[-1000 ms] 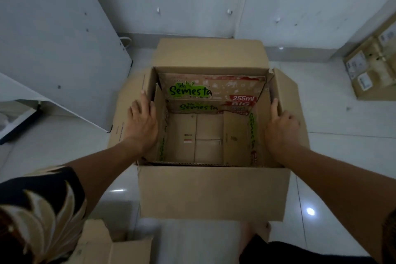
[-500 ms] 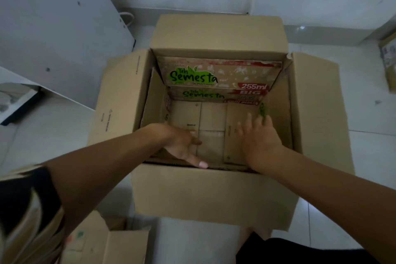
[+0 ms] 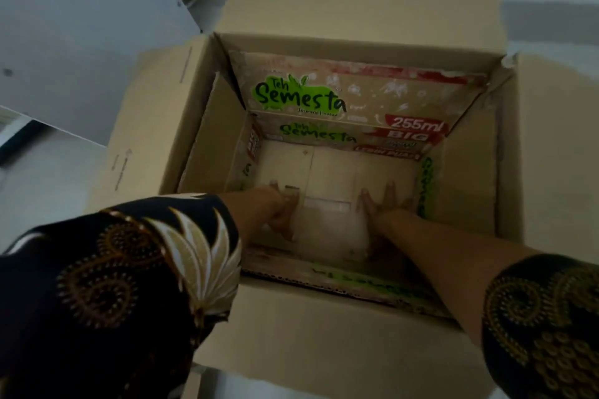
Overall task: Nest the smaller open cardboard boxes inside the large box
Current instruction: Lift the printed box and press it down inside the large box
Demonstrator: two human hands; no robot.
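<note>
A large plain cardboard box [image 3: 324,334] stands open on the floor, its flaps spread outward. A smaller open box printed "Teh Semesta" [image 3: 356,97] sits nested inside it. Both my arms reach down into the inner box. My left hand [image 3: 282,210] lies flat on the left part of its pale bottom flaps, fingers apart. On the right part of the same bottom my right hand [image 3: 381,204] presses flat with spread fingers. Neither hand holds anything.
A grey-white panel [image 3: 81,26] leans at the upper left, close to the big box's left flap [image 3: 155,126]. A wall runs behind the box. Pale floor tiles [image 3: 39,191] show at the left.
Both hands went from the box's side rims down inside onto the inner box's bottom. The view moved closer and more directly over the box.
</note>
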